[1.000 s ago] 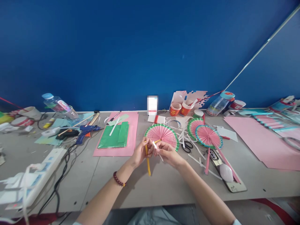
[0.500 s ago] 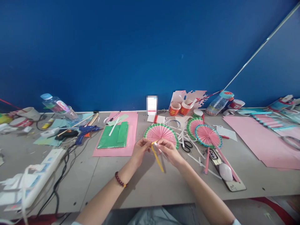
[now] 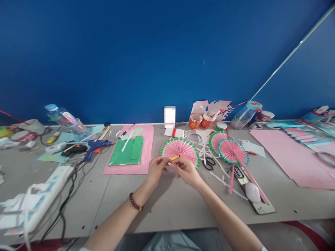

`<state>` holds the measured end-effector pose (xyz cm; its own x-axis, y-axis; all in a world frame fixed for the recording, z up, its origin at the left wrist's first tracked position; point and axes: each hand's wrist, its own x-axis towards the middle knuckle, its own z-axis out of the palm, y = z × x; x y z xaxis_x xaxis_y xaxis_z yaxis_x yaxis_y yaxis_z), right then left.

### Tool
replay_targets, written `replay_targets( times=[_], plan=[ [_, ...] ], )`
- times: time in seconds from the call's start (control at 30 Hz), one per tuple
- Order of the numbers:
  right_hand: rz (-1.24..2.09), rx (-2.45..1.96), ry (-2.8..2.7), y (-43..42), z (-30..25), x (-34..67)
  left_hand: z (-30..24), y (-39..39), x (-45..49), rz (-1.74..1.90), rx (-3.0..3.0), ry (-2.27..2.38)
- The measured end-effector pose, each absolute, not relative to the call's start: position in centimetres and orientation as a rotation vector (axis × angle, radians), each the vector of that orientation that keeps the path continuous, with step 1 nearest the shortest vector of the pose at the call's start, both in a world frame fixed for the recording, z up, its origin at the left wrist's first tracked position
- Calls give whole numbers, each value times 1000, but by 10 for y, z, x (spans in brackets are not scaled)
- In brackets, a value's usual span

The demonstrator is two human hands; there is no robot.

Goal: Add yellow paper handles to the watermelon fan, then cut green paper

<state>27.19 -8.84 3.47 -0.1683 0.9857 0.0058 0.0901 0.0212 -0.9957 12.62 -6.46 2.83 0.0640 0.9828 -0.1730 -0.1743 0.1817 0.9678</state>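
Between both hands, just in front of a pleated pink paper fan (image 3: 180, 146) with a green edge, is a narrow yellow strip (image 3: 174, 158). My left hand (image 3: 158, 168) pinches its left end between thumb and fingers. On the other side, my right hand (image 3: 186, 170) is closed on the strip near its right end. A small white piece shows just below the yellow, between the fingertips; how it joins the strip I cannot make out. The fan lies spread on the table behind the hands, its lower part partly covered by them.
Black-handled scissors (image 3: 208, 163) and white paper strips (image 3: 222, 179) lie right of the fan. Beyond are round fans (image 3: 232, 152), a phone (image 3: 258, 204) and pink sheets (image 3: 285, 157). At left are a green packet (image 3: 125, 153), a blue glue gun (image 3: 95, 148) and a power strip (image 3: 49, 198).
The yellow strip hung down long toward the table before; now only a short length shows, stretched level between the hands. Both hands have barely moved.
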Motion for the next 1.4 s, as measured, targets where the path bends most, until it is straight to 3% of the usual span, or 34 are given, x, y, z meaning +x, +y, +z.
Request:
replay_targets(
  times=[0.27,1.4],
  plan=[
    [1126,-1258,-1461,-85,35,275,36,-68,127,1102,1029,1105],
    [1138,-1328,-1434,-87,41,275,33,-71,127,1075,1201,1052]
  ],
)
